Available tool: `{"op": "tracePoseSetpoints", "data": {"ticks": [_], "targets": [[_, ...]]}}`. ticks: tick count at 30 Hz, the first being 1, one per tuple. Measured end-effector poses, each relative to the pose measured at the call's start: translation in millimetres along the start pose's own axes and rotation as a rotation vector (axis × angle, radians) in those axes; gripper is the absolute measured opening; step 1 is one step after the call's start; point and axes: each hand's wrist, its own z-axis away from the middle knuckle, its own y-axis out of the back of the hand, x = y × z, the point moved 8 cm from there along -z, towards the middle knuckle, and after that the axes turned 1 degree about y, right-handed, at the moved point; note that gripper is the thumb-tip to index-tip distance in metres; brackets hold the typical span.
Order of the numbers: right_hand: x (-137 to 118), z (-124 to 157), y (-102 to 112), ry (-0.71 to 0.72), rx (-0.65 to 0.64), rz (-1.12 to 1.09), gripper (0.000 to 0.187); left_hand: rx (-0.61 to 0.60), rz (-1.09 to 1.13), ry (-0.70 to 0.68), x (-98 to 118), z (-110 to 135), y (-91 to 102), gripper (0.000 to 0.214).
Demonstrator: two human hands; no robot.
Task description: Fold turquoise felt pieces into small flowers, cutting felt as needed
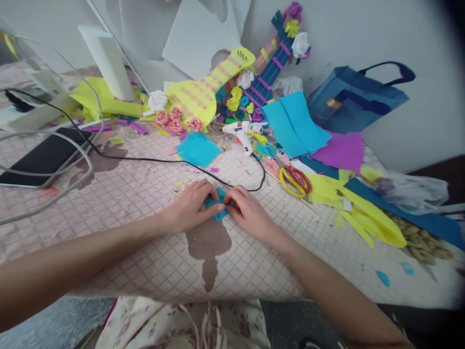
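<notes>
My left hand (pixel 191 206) and my right hand (pixel 247 211) meet over a small teal piece of felt (pixel 219 206) on the pink checked tablecloth (pixel 145 194). Both hands pinch and press the piece with curled fingers. Most of the teal piece is hidden under my fingers. A black cable (pixel 160 160) runs just behind my hands.
A white glue gun (pixel 241 133), red and yellow scissors (pixel 294 180), a teal felt square (pixel 198 148) and yellow, blue and purple felt sheets lie behind and to the right. Felt guitars (pixel 207 92) lean on the wall. A dark tablet (pixel 43 157) lies left, a blue bag (pixel 356 99) right.
</notes>
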Motion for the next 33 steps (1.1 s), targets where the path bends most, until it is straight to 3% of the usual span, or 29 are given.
{"op": "tracePoseSetpoints", "data": {"ticks": [5,10,13,18,24,33], "targets": [[4,-3,8,-0.012,0.072,-0.105,0.006,0.042,-0.203,0.035,3,4,-6.0,0.035],[26,-3,8,-0.205,0.107,-0.363,0.015,0.065,-0.057,0.074,-4,2,-1.9,0.032],[31,-2,6,-0.25,0.107,-0.443,0.019,0.096,-0.064,0.071,-5,2,0.1,0.028],[31,-4,12,-0.199,0.191,-0.345,0.02,0.111,-0.056,0.056,-5,2,-0.9,0.035],[30,-8,17,-0.135,0.236,-0.276,0.014,0.256,0.093,0.128,-26,-2,18.5,0.025],[32,-7,14,-0.136,0.187,-0.318,0.014,0.161,0.033,0.139,-22,-27,15.2,0.013]]}}
